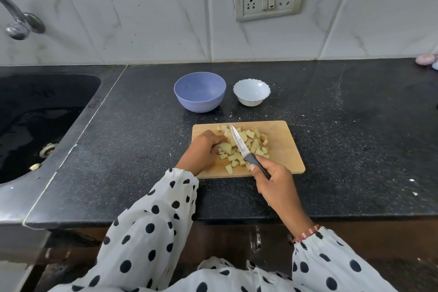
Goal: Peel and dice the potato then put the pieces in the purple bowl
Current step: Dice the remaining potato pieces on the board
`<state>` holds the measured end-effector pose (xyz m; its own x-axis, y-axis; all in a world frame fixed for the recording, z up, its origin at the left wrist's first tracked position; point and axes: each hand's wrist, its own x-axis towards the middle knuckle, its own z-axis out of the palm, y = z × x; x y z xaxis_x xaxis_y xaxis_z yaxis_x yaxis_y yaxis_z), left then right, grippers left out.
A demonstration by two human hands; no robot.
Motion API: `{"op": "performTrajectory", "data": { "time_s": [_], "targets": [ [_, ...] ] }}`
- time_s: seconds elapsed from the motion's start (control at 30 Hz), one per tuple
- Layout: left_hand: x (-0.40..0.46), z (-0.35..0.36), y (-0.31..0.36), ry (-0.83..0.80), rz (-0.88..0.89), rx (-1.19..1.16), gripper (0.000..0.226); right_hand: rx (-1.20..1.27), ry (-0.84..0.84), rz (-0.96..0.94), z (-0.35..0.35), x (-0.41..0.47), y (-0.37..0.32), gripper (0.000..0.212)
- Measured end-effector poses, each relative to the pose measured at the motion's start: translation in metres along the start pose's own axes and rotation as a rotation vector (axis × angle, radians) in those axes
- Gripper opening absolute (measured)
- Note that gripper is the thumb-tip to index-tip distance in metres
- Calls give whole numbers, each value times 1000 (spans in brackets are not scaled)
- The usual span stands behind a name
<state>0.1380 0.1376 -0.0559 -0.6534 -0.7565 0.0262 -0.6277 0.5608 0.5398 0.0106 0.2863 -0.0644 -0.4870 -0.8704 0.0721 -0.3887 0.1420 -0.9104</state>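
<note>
While the right hand wraps its fingers and thumb tightly round the dark handle of a small knife, the blade slants up and away over the pile of diced potato pieces, its tip pointing toward the far edge of the wooden cutting board. Whether the edge is touching the pieces or raised just above them cannot be told. On the near left part of the board, the left hand has its fingers curled down onto a larger uncut potato chunk, pinning it just left of the blade (the fingertips themselves are hidden behind the chunk and knuckles). Pale cubes lie scattered across the middle of the board, some reaching toward its near edge. Beyond the board, on the black speckled counter, the purple bowl stands upright with no potato in it, and a white scalloped bowl sits just to its right, apart from it. A dark sink lies to the left, with a tap above it
</note>
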Motion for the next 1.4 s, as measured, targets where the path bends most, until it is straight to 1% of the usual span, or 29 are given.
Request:
{"op": "performTrajectory", "data": {
  "time_s": [0.07,0.17,0.27,0.37,0.43,0.5,0.57,0.63,0.73,0.8,0.9,1.07,1.27,1.4],
  "targets": [
    [1,1,-1,-16,11,19,36,0,3,-1,0,1,-1,38],
    [0,1,-1,40,2,-50,33,-7,10,-17,-1,2,-3,36],
    [-7,-2,-4,166,-9,-164,30,-33,12,-31,-2,1,-6,38],
    [-16,-6,-10,314,-82,-281,27,-84,-11,-54,-3,-5,-9,39],
    [-22,-9,-15,400,-150,-316,25,-172,-66,-94,-1,-11,-11,39],
    [-28,-10,-19,441,-211,-316,25,-304,-140,-132,4,-17,-15,39],
    [-33,-10,-20,444,-249,-308,26,-440,-183,-170,10,-21,-19,41],
    [-38,-8,-21,443,-247,-307,27,-548,-189,-214,15,-22,-21,41],
    [-43,-3,-20,437,-221,-283,27,-679,-131,-268,15,-21,-21,42],
    [-45,-1,-19,435,-206,-246,28,-718,-85,-250,11,-20,-20,42],
    [-49,2,-17,421,-177,-188,29,-684,-50,-211,8,-21,-21,42],
    [-52,10,-13,382,-157,-150,31,-521,-47,-152,11,-23,-22,41],
    [-53,15,-10,391,-136,-143,30,-497,-50,-153,11,-25,-26,42],
    [-53,17,-11,410,-101,-120,23,-486,-65,-184,14,-26,-26,40]
  ]
}}
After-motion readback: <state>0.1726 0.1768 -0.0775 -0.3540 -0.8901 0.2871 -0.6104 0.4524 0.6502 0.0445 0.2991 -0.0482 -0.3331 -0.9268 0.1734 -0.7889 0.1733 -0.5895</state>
